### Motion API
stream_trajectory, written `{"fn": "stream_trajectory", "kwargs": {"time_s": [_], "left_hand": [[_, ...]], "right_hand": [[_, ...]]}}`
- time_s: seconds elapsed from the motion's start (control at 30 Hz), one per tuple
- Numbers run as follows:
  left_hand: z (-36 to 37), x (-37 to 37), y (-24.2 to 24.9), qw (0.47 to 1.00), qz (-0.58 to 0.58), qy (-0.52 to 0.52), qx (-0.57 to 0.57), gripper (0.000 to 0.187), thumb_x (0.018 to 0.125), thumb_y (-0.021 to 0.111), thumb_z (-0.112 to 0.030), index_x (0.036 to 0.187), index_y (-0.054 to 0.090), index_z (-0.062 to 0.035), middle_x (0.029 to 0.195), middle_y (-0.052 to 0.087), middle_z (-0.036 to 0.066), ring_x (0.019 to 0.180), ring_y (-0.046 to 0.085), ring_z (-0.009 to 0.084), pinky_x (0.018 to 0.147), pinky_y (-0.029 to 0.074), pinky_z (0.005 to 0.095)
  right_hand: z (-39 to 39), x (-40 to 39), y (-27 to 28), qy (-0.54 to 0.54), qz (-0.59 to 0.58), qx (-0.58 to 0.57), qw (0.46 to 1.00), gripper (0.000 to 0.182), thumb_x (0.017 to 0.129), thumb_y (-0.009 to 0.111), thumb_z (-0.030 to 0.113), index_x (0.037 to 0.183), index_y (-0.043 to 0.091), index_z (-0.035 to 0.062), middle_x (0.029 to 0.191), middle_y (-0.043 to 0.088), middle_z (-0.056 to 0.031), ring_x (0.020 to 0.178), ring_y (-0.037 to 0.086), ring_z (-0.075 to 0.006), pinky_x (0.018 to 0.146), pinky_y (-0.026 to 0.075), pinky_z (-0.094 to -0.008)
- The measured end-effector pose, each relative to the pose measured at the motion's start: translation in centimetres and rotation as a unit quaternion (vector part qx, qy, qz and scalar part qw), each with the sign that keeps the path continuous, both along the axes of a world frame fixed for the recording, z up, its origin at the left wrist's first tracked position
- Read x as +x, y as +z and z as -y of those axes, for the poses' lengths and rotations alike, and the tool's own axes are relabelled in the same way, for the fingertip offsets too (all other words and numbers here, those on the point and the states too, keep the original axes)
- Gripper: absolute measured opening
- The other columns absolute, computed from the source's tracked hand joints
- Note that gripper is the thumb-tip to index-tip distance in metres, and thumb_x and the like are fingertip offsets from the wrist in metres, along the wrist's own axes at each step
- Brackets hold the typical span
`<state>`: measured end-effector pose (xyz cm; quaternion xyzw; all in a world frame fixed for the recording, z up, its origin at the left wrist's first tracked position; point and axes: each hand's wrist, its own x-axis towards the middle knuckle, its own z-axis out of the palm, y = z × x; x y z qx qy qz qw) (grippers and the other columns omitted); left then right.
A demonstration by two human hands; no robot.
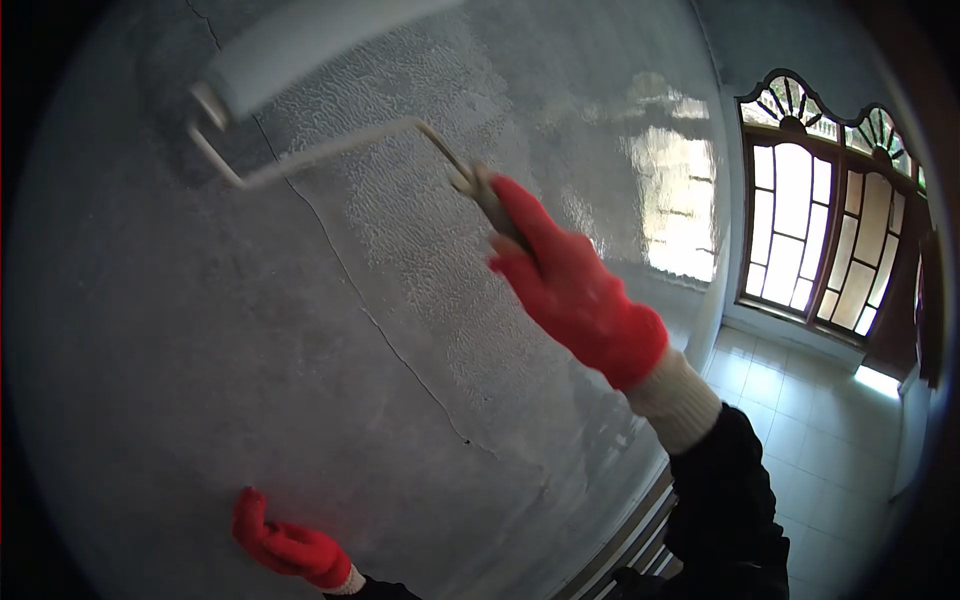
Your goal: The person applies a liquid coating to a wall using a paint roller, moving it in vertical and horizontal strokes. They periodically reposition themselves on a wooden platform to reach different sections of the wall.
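Observation:
My right hand [585, 285], in a red glove with a pale knitted cuff, is closed around the handle of a paint roller [320, 50]. The roller's bent wire frame reaches up and to the left, and its wide, pale sleeve lies over the upper part of a grey wall [200, 330]. Below it a wet, rippled coat [420, 210] covers part of that surface. At the lower left, my left hand [290, 545], also red-gloved, holds nothing; its loosely bent fingers are apart, close to the wall.
A thin crack [345, 270] runs down the wall, and a shiny stretch at the right reflects light. Wooden-framed windows with bars [790, 220] stand at the far right. Pale floor tiles [800, 430] lie below, and dark slats [640, 530] show at the bottom.

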<state>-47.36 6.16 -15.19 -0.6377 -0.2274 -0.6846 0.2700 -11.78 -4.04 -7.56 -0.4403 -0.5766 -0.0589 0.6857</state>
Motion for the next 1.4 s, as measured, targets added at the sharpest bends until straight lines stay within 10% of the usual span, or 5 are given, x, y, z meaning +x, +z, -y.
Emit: {"fn": "stream_trajectory", "kwargs": {"time_s": [0.53, 0.97, 1.17, 1.23, 1.4], "left_hand": [[-0.9, -1.9, 0.6, 0.985, -0.112, 0.101, 0.086, 0.033, 0.095, 0.04, -0.014, 0.123, 0.047, 0.0038, 0.116, 0.055, 0.017, 0.103, 0.057, 0.0297, 0.085, 0.048, 0.04], [-1.6, -2.7, 1.0, 0.994, -0.093, -0.017, 0.052, 0.037, 0.096, 0.035, -0.02, 0.121, 0.049, 0.0034, 0.117, 0.056, 0.016, 0.104, 0.057, 0.0286, 0.086, 0.047, 0.038], [-0.2, -2.3, 0.2, 0.991, -0.014, -0.132, 0.014, 0.031, 0.093, 0.039, -0.009, 0.119, 0.049, 0.0029, 0.113, 0.056, 0.016, 0.101, 0.058, 0.0296, 0.081, 0.048, 0.0403], [2.9, -1.6, -2.2, 0.953, -0.213, 0.151, 0.154, 0.027, 0.092, 0.039, -0.008, 0.114, 0.049, 0.0032, 0.108, 0.057, 0.017, 0.096, 0.057, 0.0306, 0.077, 0.048, 0.0419], [11.8, 2.2, -10.2, 0.811, -0.352, -0.24, -0.402, 0.024, 0.097, 0.045, -0.018, 0.105, 0.059, -0.0004, 0.085, 0.063, 0.013, 0.077, 0.061, 0.027, 0.069, 0.049, 0.0349]], "right_hand": [[13.5, -8.8, -48.9, -0.022, -0.152, -0.497, 0.854, 0.045, 0.081, 0.067, 0.028, 0.118, 0.05, 0.0099, 0.085, 0.064, -0.0175, 0.08, 0.062, -0.0383, 0.065, 0.049, -0.0452], [2.8, -4.0, -30.9, -0.004, -0.078, -0.243, 0.967, 0.03, 0.083, 0.065, 0.028, 0.104, 0.051, 0.0117, 0.082, 0.06, -0.0119, 0.071, 0.06, -0.035, 0.059, 0.047, -0.0422], [7.5, -7.4, -42.0, -0.005, -0.15, -0.406, 0.902, 0.031, 0.084, 0.064, 0.031, 0.104, 0.05, 0.0111, 0.079, 0.06, -0.0154, 0.073, 0.059, -0.0378, 0.061, 0.046, -0.0454], [10.7, -9.8, -47.2, -0.021, -0.171, -0.446, 0.878, 0.031, 0.084, 0.064, 0.032, 0.102, 0.051, 0.011, 0.077, 0.061, -0.0164, 0.073, 0.06, -0.0384, 0.061, 0.046, -0.0471], [13.2, -10.5, -48.2, -0.027, -0.159, -0.476, 0.865, 0.03, 0.085, 0.064, 0.028, 0.106, 0.052, 0.0096, 0.071, 0.062, -0.014, 0.07, 0.063, -0.0353, 0.061, 0.048, -0.0439]]}}
